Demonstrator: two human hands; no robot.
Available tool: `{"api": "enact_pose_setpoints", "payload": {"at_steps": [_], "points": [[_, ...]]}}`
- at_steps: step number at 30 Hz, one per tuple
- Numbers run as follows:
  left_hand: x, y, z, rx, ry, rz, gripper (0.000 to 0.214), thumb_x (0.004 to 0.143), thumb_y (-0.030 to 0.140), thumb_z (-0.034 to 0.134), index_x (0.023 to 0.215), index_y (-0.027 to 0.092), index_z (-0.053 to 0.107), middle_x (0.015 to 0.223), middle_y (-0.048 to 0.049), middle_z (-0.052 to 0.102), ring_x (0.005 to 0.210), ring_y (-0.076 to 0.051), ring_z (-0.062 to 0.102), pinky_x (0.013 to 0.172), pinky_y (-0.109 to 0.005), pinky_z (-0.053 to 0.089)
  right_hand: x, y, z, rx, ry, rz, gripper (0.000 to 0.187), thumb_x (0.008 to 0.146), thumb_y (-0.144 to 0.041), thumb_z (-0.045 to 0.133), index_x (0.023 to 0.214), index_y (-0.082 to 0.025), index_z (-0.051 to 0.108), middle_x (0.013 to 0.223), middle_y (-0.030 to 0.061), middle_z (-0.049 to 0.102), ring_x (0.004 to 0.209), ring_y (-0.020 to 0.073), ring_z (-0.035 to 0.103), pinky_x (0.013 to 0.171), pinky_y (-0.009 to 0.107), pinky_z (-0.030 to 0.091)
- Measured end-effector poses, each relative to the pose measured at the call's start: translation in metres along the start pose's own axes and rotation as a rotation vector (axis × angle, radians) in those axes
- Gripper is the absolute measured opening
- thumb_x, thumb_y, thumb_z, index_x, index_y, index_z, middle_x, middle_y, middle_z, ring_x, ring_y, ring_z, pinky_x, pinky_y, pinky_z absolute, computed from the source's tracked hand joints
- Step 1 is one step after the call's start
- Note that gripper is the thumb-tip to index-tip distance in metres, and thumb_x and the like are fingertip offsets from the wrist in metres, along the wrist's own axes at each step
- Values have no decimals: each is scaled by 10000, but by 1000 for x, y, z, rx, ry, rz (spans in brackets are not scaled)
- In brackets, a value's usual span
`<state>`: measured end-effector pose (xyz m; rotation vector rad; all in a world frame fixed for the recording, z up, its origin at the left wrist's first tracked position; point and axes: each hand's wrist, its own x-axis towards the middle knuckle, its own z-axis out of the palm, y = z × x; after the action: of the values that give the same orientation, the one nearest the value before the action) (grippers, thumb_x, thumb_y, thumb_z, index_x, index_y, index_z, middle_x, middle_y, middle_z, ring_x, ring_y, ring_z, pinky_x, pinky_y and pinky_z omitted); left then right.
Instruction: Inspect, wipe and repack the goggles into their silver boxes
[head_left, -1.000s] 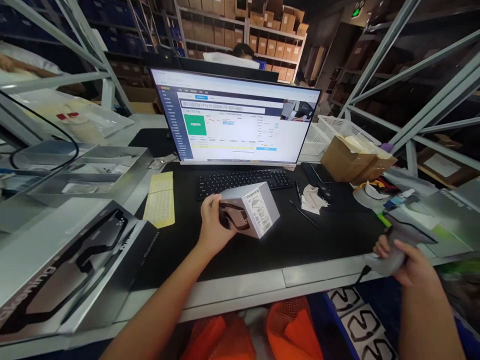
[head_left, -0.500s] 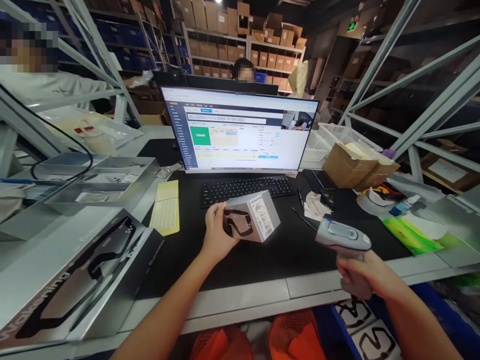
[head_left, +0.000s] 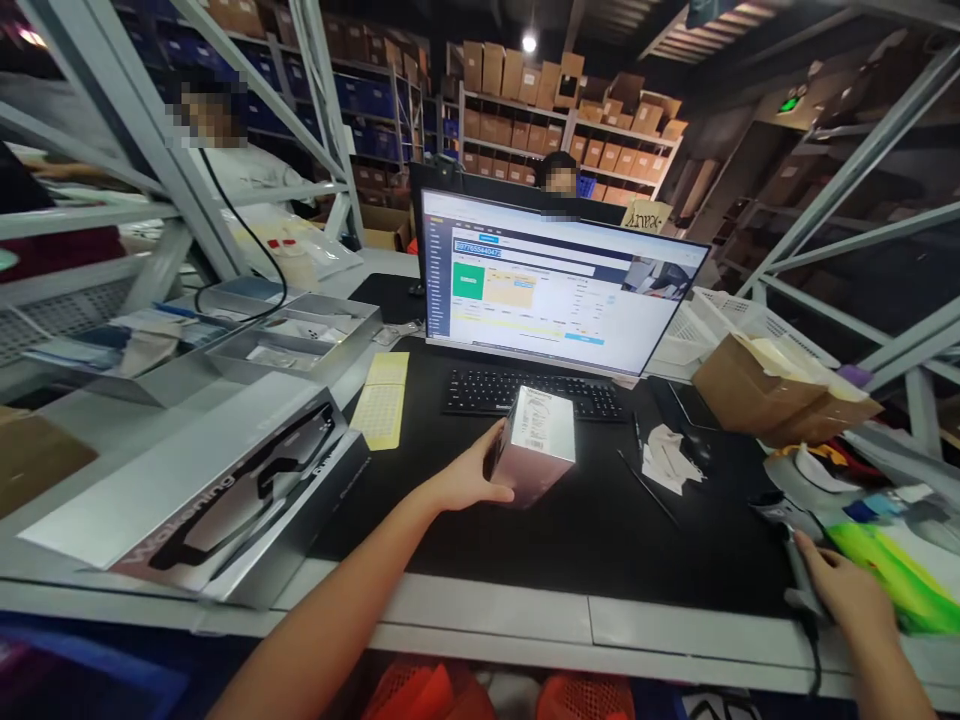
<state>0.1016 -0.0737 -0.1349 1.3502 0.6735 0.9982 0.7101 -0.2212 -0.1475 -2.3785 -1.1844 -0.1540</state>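
Note:
My left hand [head_left: 471,476] grips a small silver box [head_left: 534,442] with a white barcode label on its top face, held just above the black desk mat [head_left: 570,520] in front of the keyboard [head_left: 525,392]. My right hand [head_left: 844,588] rests at the desk's right front edge, fingers curled over the handle of a grey barcode scanner [head_left: 787,535] that lies down on the mat. The monitor [head_left: 551,285] behind the keyboard shows a form with a green square.
Large flat grey product boxes [head_left: 217,490] lie on the left. Metal trays [head_left: 292,335], a yellow sticker sheet [head_left: 381,400], brown cardboard boxes [head_left: 772,388], crumpled paper [head_left: 667,455] and green packets [head_left: 892,565] surround the mat. Two other people sit behind steel shelving.
My right hand has swung the scanner from pointing at the box down to the right edge of the desk. My left hand has turned the box so that its label faces up.

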Motion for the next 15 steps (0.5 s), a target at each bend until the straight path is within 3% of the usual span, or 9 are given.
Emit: {"api": "enact_pose_setpoints", "payload": {"at_steps": [3,7,9,11,12,15], "points": [[-4,7,-8,87,14,32,1100,450,210,920,1460,284,491,1545,-136,460,1492,-373,320,1217,-588,192,-9,-4,4,-44,-22,185,395,686,-703,594,626,-313,601,683,159,522,894,520,631,706,629,422],[-7,30,-35,119,-116,-40,908,497,330,928,1346,284,609,1465,-142,554,1436,-370,422,1158,-569,323,-21,-42,10,-4,121,75,387,746,-691,502,816,-334,633,970,189,597,1179,526,542,844,692,416],[-1,43,-53,183,73,-89,726,649,455,848,1317,271,631,1433,-155,582,1376,-354,503,1089,-527,417,-23,-68,14,16,102,-32,430,802,-679,444,902,-310,643,1142,202,609,1235,489,529,900,660,436],[13,53,-69,365,468,-132,527,859,528,622,1303,244,636,1371,-153,629,1291,-312,581,1038,-471,463,-25,-96,21,42,83,-157,470,832,-666,416,942,-278,656,1240,203,603,1258,462,529,952,623,442],[22,55,-78,454,618,-160,486,917,485,537,1313,216,622,1373,-156,623,1295,-297,571,1060,-458,441,-25,-110,25,62,70,-221,485,836,-661,414,947,-261,665,1255,202,605,1257,454,534,971,612,441],[50,53,-101,653,888,-267,478,893,328,559,1332,139,576,1473,-199,505,1420,-322,407,1162,-479,296,-28,-145,42,132,37,-383,524,830,-638,412,960,-213,691,1246,196,622,1224,427,563,986,587,451]]}}
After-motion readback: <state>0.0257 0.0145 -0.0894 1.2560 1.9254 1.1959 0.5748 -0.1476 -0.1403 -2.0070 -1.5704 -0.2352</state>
